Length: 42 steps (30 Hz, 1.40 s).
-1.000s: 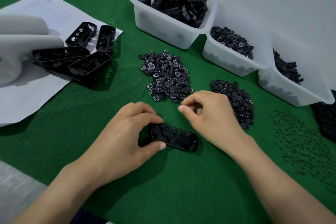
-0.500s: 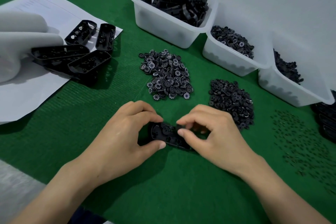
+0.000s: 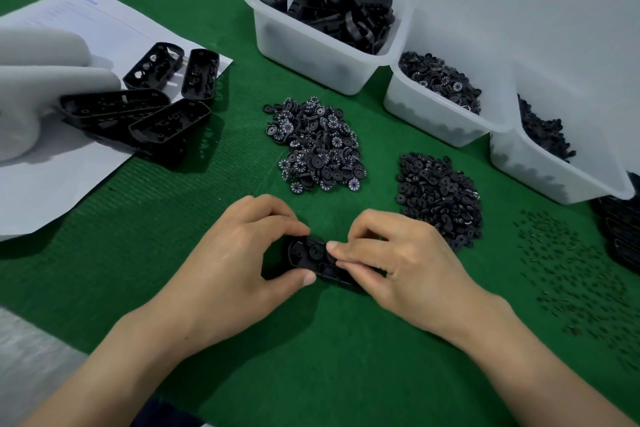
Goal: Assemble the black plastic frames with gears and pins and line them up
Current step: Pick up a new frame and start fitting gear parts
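A black plastic frame lies on the green mat between my hands. My left hand grips its left end between thumb and fingers. My right hand covers the frame's right half, with pinched fingertips pressed onto its middle; whatever small part they hold is hidden. Beyond the frame lie a pile of numbered gears and a pile of plain black gears. Small pins are scattered to the right. Several frames lie on white paper at the left.
Three white bins stand at the back: one with frames, one with gears, one with dark parts. A grey-gloved hand rests on the paper. More black frames are stacked at the right edge.
My right hand came back from the gear pile and settled over the frame's right half, fingertips now pressed on its middle. My left hand kept its hold on the frame.
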Motion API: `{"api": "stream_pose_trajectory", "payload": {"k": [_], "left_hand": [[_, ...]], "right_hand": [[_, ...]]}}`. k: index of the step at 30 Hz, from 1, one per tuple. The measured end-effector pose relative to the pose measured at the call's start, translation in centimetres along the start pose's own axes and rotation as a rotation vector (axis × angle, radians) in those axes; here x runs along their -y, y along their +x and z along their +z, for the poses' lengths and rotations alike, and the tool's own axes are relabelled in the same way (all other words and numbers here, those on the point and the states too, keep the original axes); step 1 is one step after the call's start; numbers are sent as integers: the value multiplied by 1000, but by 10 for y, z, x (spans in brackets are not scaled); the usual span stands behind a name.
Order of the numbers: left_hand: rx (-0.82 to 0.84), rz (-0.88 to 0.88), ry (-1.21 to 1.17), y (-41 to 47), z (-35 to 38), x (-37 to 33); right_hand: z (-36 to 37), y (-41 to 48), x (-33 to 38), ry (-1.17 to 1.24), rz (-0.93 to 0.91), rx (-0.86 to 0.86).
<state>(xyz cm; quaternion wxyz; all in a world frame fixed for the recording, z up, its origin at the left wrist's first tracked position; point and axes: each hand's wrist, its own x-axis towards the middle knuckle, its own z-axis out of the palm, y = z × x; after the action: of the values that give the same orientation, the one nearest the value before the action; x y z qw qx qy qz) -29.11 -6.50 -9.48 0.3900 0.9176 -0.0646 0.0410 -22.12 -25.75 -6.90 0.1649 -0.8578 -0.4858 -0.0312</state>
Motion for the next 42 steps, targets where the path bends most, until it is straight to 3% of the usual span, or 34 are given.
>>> {"api": "stream_pose_trajectory", "payload": {"k": [4, 6, 10, 25, 28, 32, 42], "left_hand": [[4, 4, 3, 0, 0, 0], [4, 3, 1, 0, 0, 0], [6, 2, 1, 0, 0, 0], [-2, 6, -5, 0, 1, 1], [0, 7, 2, 0, 1, 1], [5, 3, -6, 1, 1, 1], [7, 7, 3, 1, 0, -2]], "right_hand": [[-5, 10, -8, 200, 238, -56], [-3, 21, -19, 144, 433, -165], [11, 43, -27, -23, 602, -104], [10, 30, -17, 181, 515, -118], [-1, 10, -12, 296, 401, -102], [-4, -11, -2, 224, 259, -10], [-3, -15, 1, 208, 235, -20]]}}
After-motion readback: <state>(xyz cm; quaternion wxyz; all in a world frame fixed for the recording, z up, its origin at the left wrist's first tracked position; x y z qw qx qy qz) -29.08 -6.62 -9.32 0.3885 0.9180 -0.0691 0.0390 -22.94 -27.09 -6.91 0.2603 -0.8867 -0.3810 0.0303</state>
